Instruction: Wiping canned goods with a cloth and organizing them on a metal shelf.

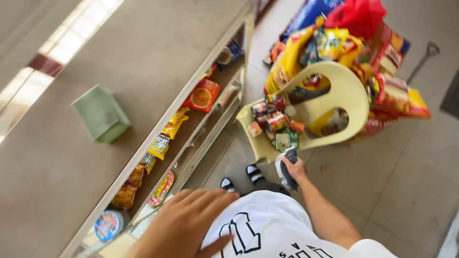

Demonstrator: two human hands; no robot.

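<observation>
A downward view from a head-worn camera is given, over a shop aisle with a tiled floor [411, 181]. The wearer's white printed shirt [267, 224] fills the bottom centre, and two feet in dark sandals [241, 179] are seen just above it.

The right hand [294, 171] is lowered at the person's side, just right of centre, at about 5 o'clock from the middle of the view. Its grip is pressed together around a grey and white cloth [287, 167], which is bunched in the fist and pokes out above the knuckles. The cloth is held just below the front edge of a pale yellow plastic chair [334, 95], at the chair's 6 o'clock, near it; touching cannot be told.

On the chair seat, small tins and packets [272, 122] are piled. Behind the chair, at 1 o'clock, bright snack bags [344, 43] are heaped.

The left hand [189, 224] is seen large and blurred at 6 o'clock, its fingers spread and nothing held, close to the shirt.

To the left, a long shelf unit is topped by a grey-brown surface [143, 57], on which a folded green cloth [101, 114] lies at 9 o'clock. On the shelf beneath, yellow and red snack packets [165, 138] are lined up, and a round blue-lidded tub [110, 224] sits at 7 o'clock.
</observation>
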